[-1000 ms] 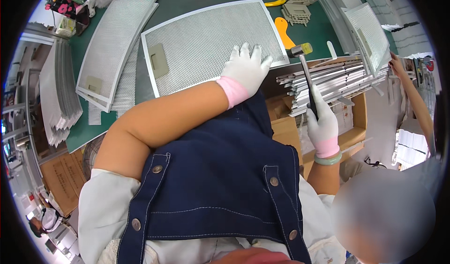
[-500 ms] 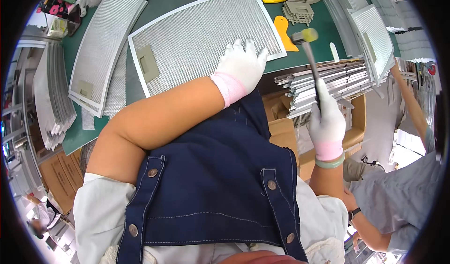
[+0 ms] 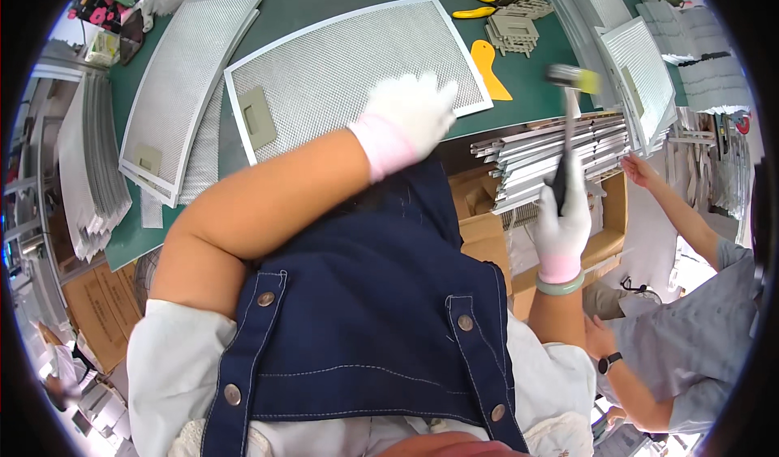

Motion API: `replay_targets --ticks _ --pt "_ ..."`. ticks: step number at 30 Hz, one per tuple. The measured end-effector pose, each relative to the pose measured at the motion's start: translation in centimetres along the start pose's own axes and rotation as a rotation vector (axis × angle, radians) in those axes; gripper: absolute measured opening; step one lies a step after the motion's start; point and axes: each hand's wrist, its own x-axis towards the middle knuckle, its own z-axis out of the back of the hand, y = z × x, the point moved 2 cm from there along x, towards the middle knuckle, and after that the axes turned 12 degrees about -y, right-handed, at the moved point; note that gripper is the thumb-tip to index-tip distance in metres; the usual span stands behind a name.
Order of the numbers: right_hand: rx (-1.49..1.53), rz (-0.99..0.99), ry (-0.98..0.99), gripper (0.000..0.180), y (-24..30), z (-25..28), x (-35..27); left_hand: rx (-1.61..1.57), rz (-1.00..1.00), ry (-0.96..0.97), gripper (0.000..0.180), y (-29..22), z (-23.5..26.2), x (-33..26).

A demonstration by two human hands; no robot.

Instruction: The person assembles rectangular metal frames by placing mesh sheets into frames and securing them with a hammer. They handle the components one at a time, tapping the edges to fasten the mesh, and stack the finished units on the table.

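Person's two gloved hands at a green surface (image 3: 527,72). A mesh panel (image 3: 349,68) with a white frame lies on the surface, directly before the person; a beige-grey plate (image 3: 256,120) sits at its left end. The left hand (image 3: 410,116) is over the panel's near right part, its fingers blurred but moderately spread, gripping nothing visible — whether they touch the mesh cannot be told. The right hand (image 3: 565,222), to the right of the panel, has its fingers closed around the black grip of a hammer (image 3: 569,128), whose blurred, yellow-tipped head is at the far end, well apart from the panel. Just right of the panel lies an orange-yellow scraper (image 3: 490,72); farther off are yellow-handled pliers (image 3: 473,12). Left: overlapping framed panels (image 3: 191,76). Right: stacked metal strips (image 3: 552,153) and a co-worker's hand (image 3: 641,170).
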Motion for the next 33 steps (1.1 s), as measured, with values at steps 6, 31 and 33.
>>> replay_targets --ticks 6,31,33 --pt "0.696 -0.836 -0.09 0.034 -0.1 -4.4 -1.9 0.266 0.491 0.004 0.047 15.8 2.8 2.3" --pt "1.131 -0.66 -0.304 0.021 8.3 -3.3 -0.2 -0.505 0.276 -0.208 0.027 7.7 18.0 -4.2" --pt "1.124 -0.664 -0.316 0.021 8.4 -3.3 -0.2 -0.52 0.288 -0.22 0.027 7.8 17.8 -4.3"
